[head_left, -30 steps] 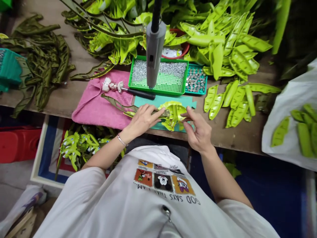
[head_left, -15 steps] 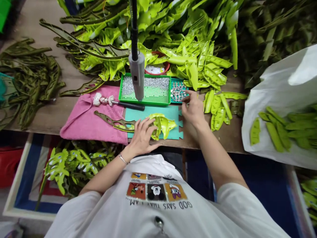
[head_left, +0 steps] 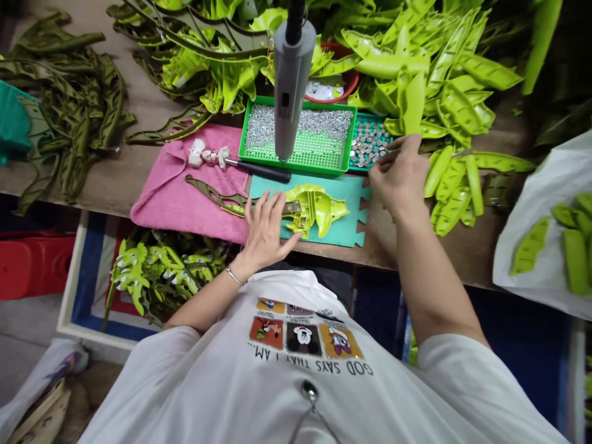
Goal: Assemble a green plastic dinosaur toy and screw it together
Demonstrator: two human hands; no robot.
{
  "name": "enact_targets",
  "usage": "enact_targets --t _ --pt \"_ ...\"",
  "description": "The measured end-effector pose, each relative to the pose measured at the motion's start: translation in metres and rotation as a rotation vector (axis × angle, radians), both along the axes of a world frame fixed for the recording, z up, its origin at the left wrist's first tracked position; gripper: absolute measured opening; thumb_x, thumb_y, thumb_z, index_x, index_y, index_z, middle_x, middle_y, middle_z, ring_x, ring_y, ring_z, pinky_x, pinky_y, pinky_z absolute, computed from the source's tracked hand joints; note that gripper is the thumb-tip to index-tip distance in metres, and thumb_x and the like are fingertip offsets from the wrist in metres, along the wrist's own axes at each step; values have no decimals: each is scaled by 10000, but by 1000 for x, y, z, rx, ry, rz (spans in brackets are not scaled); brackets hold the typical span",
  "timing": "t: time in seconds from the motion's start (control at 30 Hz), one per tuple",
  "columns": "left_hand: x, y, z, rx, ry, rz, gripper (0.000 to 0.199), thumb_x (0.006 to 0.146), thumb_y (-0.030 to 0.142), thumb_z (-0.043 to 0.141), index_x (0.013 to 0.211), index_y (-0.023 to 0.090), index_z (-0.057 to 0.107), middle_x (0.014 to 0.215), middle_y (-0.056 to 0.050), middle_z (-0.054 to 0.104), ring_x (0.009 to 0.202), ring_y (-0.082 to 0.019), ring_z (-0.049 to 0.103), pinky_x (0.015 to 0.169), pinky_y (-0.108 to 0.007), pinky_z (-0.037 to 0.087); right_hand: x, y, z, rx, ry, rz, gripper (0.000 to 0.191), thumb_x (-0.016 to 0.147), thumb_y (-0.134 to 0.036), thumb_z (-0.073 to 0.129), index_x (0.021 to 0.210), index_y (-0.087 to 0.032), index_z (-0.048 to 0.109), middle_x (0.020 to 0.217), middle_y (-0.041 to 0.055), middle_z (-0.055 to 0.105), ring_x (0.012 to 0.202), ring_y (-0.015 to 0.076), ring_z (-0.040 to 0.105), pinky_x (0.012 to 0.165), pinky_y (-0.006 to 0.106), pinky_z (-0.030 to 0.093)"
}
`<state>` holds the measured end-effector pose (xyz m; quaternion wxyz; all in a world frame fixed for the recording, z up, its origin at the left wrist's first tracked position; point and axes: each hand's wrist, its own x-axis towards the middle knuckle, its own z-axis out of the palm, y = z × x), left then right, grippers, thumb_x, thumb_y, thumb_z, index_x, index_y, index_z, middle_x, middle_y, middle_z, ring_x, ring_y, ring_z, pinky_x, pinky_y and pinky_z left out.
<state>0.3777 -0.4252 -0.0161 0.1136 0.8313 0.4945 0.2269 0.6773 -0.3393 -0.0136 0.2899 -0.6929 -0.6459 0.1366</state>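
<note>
My left hand (head_left: 267, 229), fingers spread, rests on a lime-green plastic piece (head_left: 319, 209) with a dark olive strip (head_left: 210, 192) running left from it. The piece lies on a teal foam mat (head_left: 355, 217), the strip partly on a pink cloth (head_left: 185, 179). My right hand (head_left: 401, 179) is bent beside the small teal tray (head_left: 365, 168) of round metal parts; its thumb and fingers come close together, but whether they hold anything is too small to tell. A screwdriver (head_left: 263, 171) with a wrapped end lies behind the mat.
A grey hanging tool (head_left: 292, 92) is over the green tray (head_left: 319, 168) of small screws. Lime-green pieces (head_left: 411, 98) pile up behind, and dark olive strips (head_left: 78, 117) lie at left. At right is a white bag (head_left: 522, 246); a framed bin (head_left: 83, 271) stands below the table.
The whole view has shifted. My left hand has slid a little left on the piece, uncovering more of the strip's end. My right hand stays by the small tray.
</note>
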Motion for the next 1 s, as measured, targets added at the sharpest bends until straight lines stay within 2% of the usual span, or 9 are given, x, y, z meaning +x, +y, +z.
enact_targets --t 0.1,0.23,0.4,0.5,0.63,0.73,0.83,0.93,1.0 --pt "-20 13 3 -21 55 -115 866 887 561 572 1569 127 262 1525 -219 452 1469 -401 330 1212 -610 107 -30 -27 21 -12 298 45 349 734 -246 636 1017 -254 431 796 -5 658 693 189 666 648 354 545" --pt "-32 27 7 -74 125 -243 780 881 440 585 1558 159 319 1499 -176 503 1435 -389 378 1203 -636 95 -78 -67 32 -214 499 339 298 765 -274 636 968 -255 420 807 -11 678 666 148 655 643 309 538" --pt "-32 35 5 -7 132 -271 541 963 382 567 1451 165 482 1389 -151 610 1270 -325 529 1148 -588 261 -106 -82 24 -294 347 388 281 762 -189 577 989 -239 420 803 13 693 624 147 609 635 301 491" --pt "-34 42 4 57 143 -310 397 1002 347 528 1354 171 574 1287 -142 670 1100 -269 603 980 -463 433 -109 -79 20 -255 212 382 268 768 -164 547 1003 -229 435 813 33 692 641 166 601 646 312 473" --pt "-34 52 9 114 194 -380 363 999 327 536 1315 161 602 1196 -143 699 1005 -249 613 821 -374 472 -113 -77 22 -239 147 358 239 766 -151 542 973 -225 448 813 41 674 639 167 585 637 311 461" --pt "-32 57 17 144 243 -394 350 985 312 563 1298 164 613 1163 -128 709 977 -246 609 792 -363 465 -109 -74 29 -266 221 372 219 757 -158 550 939 -229 451 786 22 653 629 156 581 627 302 474" --pt "-30 60 23 134 284 -398 356 977 309 578 1298 161 619 1167 -123 708 967 -247 606 767 -360 457 -86 -59 33 -230 283 355 162 799 -211 556 938 -231 475 805 26 659 660 164 607 647 313 507" --pt "-29 62 25 107 279 -410 362 981 320 574 1303 162 624 1166 -122 707 963 -245 604 774 -358 457 -47 -31 26 -34 93 170 127 829 -200 512 952 -230 513 895 76 676 776 209 630 750 374 522" --pt "-29 63 24 79 261 -409 364 980 322 574 1310 176 627 1170 -122 704 966 -242 604 790 -357 460 -24 -13 16 14 -87 114 158 825 -164 472 956 -225 535 910 98 672 833 244 619 804 418 506"
